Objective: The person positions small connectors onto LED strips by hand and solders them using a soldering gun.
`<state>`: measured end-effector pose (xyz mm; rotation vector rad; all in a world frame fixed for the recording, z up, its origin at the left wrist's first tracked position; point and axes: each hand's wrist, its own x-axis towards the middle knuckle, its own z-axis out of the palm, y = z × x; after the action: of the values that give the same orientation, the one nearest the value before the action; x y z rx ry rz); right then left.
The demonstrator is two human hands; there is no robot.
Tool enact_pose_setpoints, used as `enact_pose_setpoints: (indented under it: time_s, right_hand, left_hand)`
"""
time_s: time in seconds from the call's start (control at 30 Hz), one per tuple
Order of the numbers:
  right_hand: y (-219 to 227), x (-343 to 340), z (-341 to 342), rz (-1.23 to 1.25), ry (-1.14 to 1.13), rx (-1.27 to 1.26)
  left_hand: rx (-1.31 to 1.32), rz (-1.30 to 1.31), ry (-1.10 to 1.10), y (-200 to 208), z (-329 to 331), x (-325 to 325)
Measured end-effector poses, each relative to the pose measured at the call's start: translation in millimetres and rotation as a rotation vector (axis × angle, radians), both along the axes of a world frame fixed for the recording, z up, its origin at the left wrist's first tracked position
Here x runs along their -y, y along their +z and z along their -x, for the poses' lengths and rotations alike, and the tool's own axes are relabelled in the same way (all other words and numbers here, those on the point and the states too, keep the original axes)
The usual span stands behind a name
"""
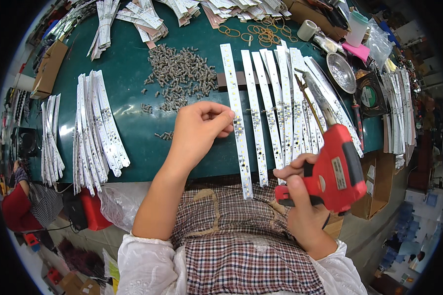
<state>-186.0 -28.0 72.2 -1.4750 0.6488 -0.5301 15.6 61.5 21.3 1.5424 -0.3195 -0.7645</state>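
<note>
a green-topped table [128,73] fills the upper middle of the frame, and the person at it, in a plaid apron [251,263], works with both hands over its near edge. the right hand [305,206], right of centre, is wrapped around the grip of a red and black hand tool [335,164], whose long nozzle slants up and left above a row of white strips [284,105]; i can't tell whether its tip touches any. the left hand [202,130], at the centre, has thumb and curled fingers drawn into a narrow pinch just beside one white strip [238,142]; i cannot tell if the fingertips hold it or some small part. that strip lies left of the row, its lower end jutting past the table edge. a dark bar [225,82] lies under the strips. small metal cylinders [177,71] are heaped in the upper middle of the frame, with rubber bands [268,33] and a tape roll [307,30] above and to the right. at upper right sits a round metal dish [340,73]; bundles of strips [94,130] lie at left.
</note>
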Motion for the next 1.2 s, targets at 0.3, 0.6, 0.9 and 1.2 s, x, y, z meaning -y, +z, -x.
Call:
enact_pose_setpoints:
  time_s: [0.3, 0.6, 0.9, 1.2]
  right_hand:
    - [-8.2, 3.0, 25.8, 0.027, 0.036, -0.079]
    - [-38.5, 1.2, 29.1, 0.175, 0.146, -0.181]
    - [-40.8, -0.8, 23.7, 0.112, 0.157, -0.284]
    - [-40.3, -2.1, 21.1, 0.093, 0.169, -0.314]
  left_hand:
    - [0.769, -0.414, -0.016, -6.7, 2.6, 9.8]
    - [0.653, -0.242, -0.056, -7.8, 0.2, 4.2]
    - [0.689, -0.257, -0.064, -10.1, 0.5, 3.1]
    - [0.749, -0.263, -0.04, -15.4, 1.6, 3.7]
